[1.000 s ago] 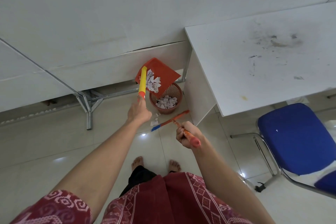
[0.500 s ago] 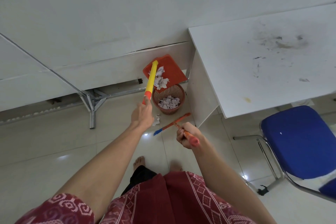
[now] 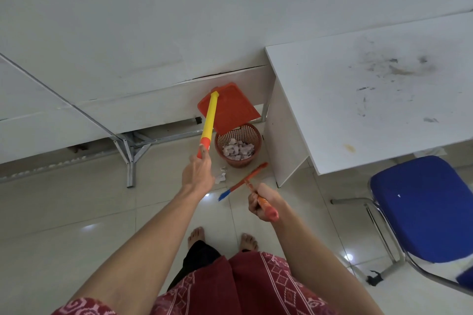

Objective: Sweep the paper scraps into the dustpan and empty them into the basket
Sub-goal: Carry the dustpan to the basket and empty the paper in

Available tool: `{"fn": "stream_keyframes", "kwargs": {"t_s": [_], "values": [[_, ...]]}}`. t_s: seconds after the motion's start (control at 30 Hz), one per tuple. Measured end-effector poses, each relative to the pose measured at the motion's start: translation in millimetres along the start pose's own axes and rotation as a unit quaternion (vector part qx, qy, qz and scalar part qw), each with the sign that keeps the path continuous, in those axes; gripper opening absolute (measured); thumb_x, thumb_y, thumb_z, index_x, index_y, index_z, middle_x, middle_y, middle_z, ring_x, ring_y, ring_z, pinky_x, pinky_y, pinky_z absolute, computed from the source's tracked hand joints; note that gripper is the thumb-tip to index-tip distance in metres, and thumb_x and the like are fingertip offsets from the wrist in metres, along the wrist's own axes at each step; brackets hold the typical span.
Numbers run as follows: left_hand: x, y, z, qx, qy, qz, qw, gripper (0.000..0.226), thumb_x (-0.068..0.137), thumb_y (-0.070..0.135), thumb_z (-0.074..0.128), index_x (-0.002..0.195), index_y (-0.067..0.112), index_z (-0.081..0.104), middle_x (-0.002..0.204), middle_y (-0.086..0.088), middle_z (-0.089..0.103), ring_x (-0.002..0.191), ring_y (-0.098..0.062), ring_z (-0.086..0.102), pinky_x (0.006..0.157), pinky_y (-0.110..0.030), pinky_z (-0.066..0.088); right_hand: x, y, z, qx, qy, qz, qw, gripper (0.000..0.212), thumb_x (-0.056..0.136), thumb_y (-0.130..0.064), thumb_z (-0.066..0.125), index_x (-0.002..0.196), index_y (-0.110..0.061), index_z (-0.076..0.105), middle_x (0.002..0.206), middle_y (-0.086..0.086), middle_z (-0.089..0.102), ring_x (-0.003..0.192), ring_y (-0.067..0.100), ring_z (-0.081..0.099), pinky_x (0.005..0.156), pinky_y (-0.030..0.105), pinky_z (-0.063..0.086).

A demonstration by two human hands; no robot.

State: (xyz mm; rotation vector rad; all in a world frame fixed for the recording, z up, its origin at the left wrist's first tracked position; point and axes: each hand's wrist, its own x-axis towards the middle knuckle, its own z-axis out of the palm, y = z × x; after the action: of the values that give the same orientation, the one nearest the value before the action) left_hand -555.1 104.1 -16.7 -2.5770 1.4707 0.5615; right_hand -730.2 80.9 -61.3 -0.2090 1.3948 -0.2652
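Note:
My left hand (image 3: 197,173) grips the yellow-and-orange handle (image 3: 209,123) of the orange dustpan (image 3: 231,108), which is tilted steeply above the brown mesh basket (image 3: 238,144). No scraps show on the pan's face. White paper scraps (image 3: 238,149) fill the basket's bottom. A few paper scraps (image 3: 220,176) lie on the floor just left of the basket. My right hand (image 3: 261,203) grips the orange handle of a small broom (image 3: 243,181), whose blue-tipped head hangs low over the tiles in front of the basket.
A white desk (image 3: 371,100) stands to the right, its side panel close beside the basket. A blue chair (image 3: 422,208) sits at the right. A folding table's metal legs (image 3: 130,153) stand to the left. My bare feet (image 3: 222,238) are on the tiled floor.
The dustpan has tipped up further over the basket, and the scraps that lay on it are gone from its face. The broom hand has stayed about where it was.

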Motion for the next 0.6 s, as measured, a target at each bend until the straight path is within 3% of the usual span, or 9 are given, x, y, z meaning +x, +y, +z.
{"fn": "stream_keyframes", "kwargs": {"t_s": [0.2, 0.33, 0.47, 0.53, 0.6], "values": [[3, -6, -1, -0.058, 0.011, -0.015, 0.998, 0.085, 0.092, 0.014, 0.059, 0.156, 0.012, 0.002, 0.116, -0.019, 0.049, 0.072, -0.024, 0.053, 0.06, -0.033, 0.041, 10, 15, -2, -0.149, 0.026, -0.015, 0.988, 0.025, 0.098, -0.02, 0.047, 0.078, -0.007, 0.053, 0.052, 0.005, 0.051, 0.036, 0.012, 0.047, 0.033, 0.022, 0.037], [3, -20, 1, -0.109, 0.028, -0.044, 0.993, 0.075, 0.096, 0.017, 0.052, 0.156, 0.013, 0.007, 0.113, -0.019, 0.053, 0.077, -0.026, 0.052, 0.063, -0.034, 0.039, 26, 24, -4, -0.289, 0.049, -0.013, 0.956, 0.029, 0.084, -0.021, 0.047, 0.064, -0.006, 0.063, 0.06, 0.007, 0.056, 0.052, 0.017, 0.051, 0.045, 0.028, 0.039], [-1, -46, 12, -0.158, 0.05, -0.071, 0.984, 0.067, 0.097, 0.018, 0.049, 0.154, 0.011, 0.015, 0.102, -0.017, 0.054, 0.074, -0.022, 0.046, 0.061, -0.034, 0.034, -6, 31, 8, -0.408, 0.063, -0.026, 0.91, 0.023, 0.094, -0.012, 0.046, 0.093, 0.003, 0.062, 0.066, 0.01, 0.059, 0.052, 0.019, 0.055, 0.046, 0.025, 0.045], [-3, -64, 23, -0.188, 0.064, -0.083, 0.977, 0.064, 0.097, 0.017, 0.048, 0.153, 0.01, 0.019, 0.094, -0.015, 0.053, 0.072, -0.024, 0.046, 0.06, -0.034, 0.034, -11, 39, 13, -0.476, 0.068, -0.04, 0.876, 0.028, 0.095, -0.009, 0.046, 0.113, 0.008, 0.059, 0.088, 0.012, 0.063, 0.07, 0.022, 0.061, 0.05, 0.018, 0.047], [-8, -82, 33, -0.224, 0.072, -0.1, 0.967, 0.061, 0.095, 0.015, 0.048, 0.151, 0.009, 0.023, 0.091, -0.015, 0.055, 0.072, -0.026, 0.048, 0.06, -0.034, 0.035, -12, 47, 23, -0.526, 0.072, -0.05, 0.846, 0.04, 0.093, -0.011, 0.048, 0.127, 0.009, 0.053, 0.112, 0.016, 0.065, 0.097, 0.028, 0.065, 0.071, 0.025, 0.05]]}}
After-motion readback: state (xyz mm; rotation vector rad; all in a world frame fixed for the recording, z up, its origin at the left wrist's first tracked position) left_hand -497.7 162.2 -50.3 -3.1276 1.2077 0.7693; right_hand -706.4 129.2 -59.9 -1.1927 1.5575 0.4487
